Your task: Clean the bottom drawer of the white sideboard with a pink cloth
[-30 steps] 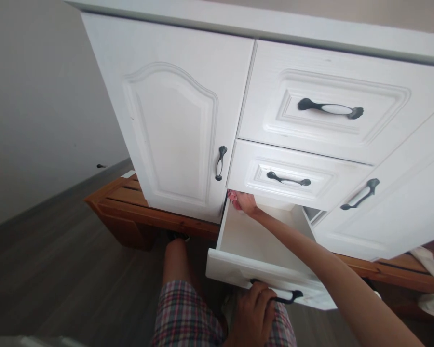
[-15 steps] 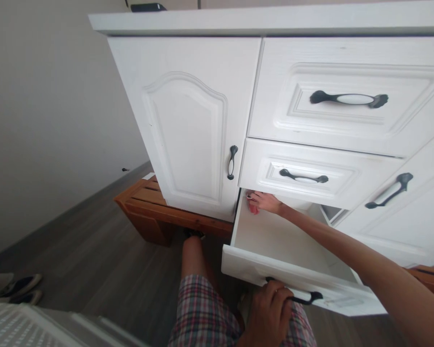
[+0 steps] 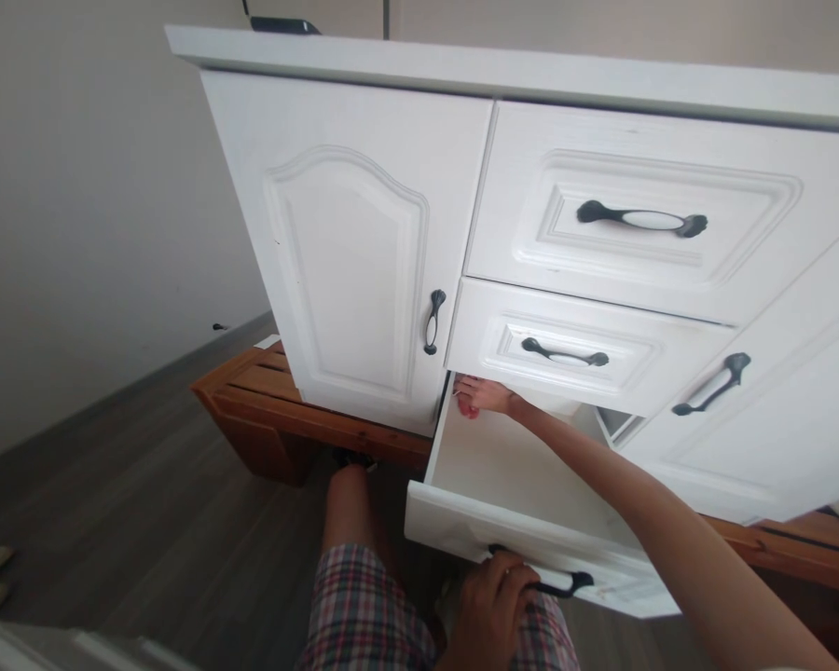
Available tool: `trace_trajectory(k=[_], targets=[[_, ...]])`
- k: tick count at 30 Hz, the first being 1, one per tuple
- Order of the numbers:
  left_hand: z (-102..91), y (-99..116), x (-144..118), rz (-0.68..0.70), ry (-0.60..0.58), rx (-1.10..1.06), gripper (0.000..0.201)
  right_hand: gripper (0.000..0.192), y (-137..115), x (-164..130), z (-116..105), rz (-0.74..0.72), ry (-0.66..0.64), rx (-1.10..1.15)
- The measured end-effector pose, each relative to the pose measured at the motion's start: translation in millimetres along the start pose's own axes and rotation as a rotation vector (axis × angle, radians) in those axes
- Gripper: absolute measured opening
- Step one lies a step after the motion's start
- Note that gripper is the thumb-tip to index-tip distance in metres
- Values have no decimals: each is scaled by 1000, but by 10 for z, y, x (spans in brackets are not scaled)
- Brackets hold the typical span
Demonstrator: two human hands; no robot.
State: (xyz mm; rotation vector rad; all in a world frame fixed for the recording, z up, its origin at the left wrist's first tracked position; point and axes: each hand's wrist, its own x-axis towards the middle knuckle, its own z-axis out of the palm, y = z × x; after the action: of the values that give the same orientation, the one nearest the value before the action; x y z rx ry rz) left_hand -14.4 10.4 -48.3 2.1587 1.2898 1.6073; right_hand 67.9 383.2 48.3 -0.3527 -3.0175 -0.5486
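Head view: left hand (image 3: 488, 606) fingers curl round drawer handle (image 3: 557, 585), lying crosswise; right hand (image 3: 481, 395) fingers pinch pink cloth (image 3: 465, 407)

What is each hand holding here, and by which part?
The left hand grips the open bottom drawer by its dark front handle. The right hand reaches deep inside, pressing something pink against the drawer's back corner; the grip itself cannot be told.

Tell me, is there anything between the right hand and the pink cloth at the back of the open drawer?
Nothing visible. The right hand already rests on the pink cloth in the back left corner of the bottom drawer, under the middle drawer. The left hand grips the drawer handle.
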Motion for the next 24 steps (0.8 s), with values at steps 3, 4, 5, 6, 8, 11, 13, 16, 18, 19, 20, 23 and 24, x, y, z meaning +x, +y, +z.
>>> trace_trajectory(k=[3,4,5,6,8,11,13,16,18,19,20,23,24], targets=[[-70,39,52,-45,-49,-30,37,42,-24,-72,26,25,-1,48],[-87,48,63,-51,-58,-46,35,45,-34,-115,35,42,-8,66],[-100,54,70,-55,-67,-62,34,47,-43,-169,41,67,-21,83],[-108,59,74,-58,-75,-78,33,47,-50,-235,41,98,-42,97],[-118,63,75,-60,-84,-104,31,47,-54,-408,23,168,-99,114],[-126,64,74,-50,-80,-116,27,44,-42,-763,-40,256,-151,128],[-133,61,76,-50,-85,-122,25,42,-34,-1038,-90,303,-164,123],[-147,53,88,-74,-121,-169,25,43,-50,-1441,-158,366,-204,75],[-159,51,100,-87,-134,-214,26,45,-85,-1673,-196,413,-229,49],[-165,51,108,-89,-133,-229,27,45,-109,-1774,-213,434,-235,46],[-174,51,116,-89,-129,-238,28,44,-135,-1864,-228,461,-241,41],[-209,57,143,-81,-116,-242,29,39,-208,-2059,-254,563,-274,2],[-223,60,151,-78,-121,-241,30,35,-227,-2092,-254,600,-301,-14]])
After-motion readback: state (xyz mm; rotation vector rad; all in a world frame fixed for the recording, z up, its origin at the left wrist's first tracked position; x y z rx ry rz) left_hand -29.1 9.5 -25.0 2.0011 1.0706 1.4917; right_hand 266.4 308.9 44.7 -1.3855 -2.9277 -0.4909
